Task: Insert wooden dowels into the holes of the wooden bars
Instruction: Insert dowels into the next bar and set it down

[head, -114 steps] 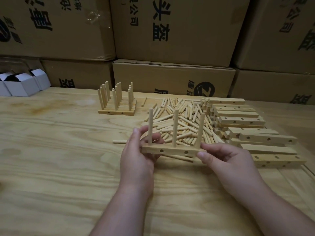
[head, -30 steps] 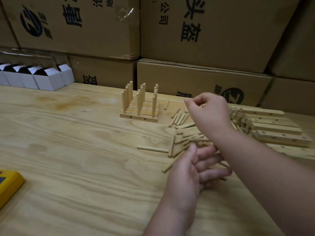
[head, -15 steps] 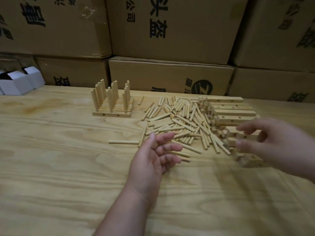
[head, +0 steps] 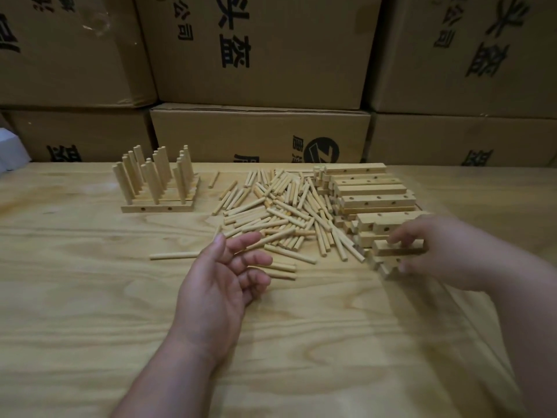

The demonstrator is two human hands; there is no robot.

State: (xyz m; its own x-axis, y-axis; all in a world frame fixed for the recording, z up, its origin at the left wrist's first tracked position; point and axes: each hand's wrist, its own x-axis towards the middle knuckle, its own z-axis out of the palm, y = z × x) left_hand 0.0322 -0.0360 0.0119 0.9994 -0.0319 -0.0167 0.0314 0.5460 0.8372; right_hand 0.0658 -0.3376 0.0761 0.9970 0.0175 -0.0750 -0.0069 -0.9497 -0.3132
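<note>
Done: doweled bars [head: 156, 188] upper left | left: bar stack [head: 373, 194], loose dowels [head: 271, 212] | right hand [head: 434, 248] pinched one bar [head: 394, 248]; left hand [head: 223, 282] relaxed, empty.

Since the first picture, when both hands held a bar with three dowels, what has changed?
That bar has left the hands. The right hand crossed to the stack of wooden bars and now pinches a bare wooden bar. The left hand hangs open, empty, beside the pile of loose dowels. The finished bars with upright dowels stay at far left, as does the single dowel on the table.
</note>
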